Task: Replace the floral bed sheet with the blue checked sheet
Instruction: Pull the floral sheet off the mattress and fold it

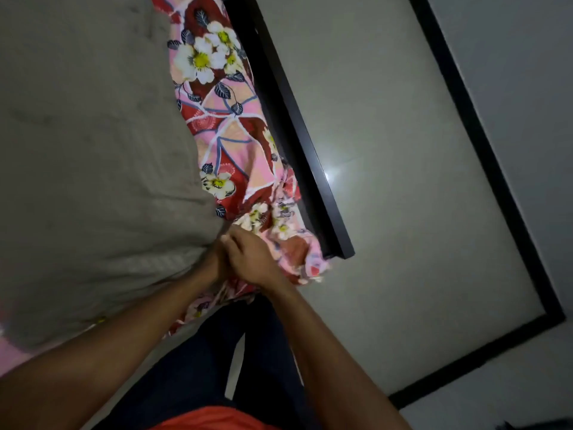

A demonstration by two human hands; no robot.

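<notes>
The floral sheet (217, 125), pink and red with white flowers, hangs bunched along the right side of a bare grey mattress (93, 150). Both my hands meet at the mattress's near corner. My right hand (252, 256) lies on top with curled fingers gripping the bunched floral cloth. My left hand (217, 259) is mostly hidden under the right one and pressed against the mattress corner; its grip is not visible. No blue checked sheet is in view.
A black bed frame rail (297, 144) runs beside the mattress and ends near my hands. Pale floor tiles (403, 150) with black border strips (483, 150) stretch to the right. My legs in dark trousers (232, 352) stand close to the bed corner.
</notes>
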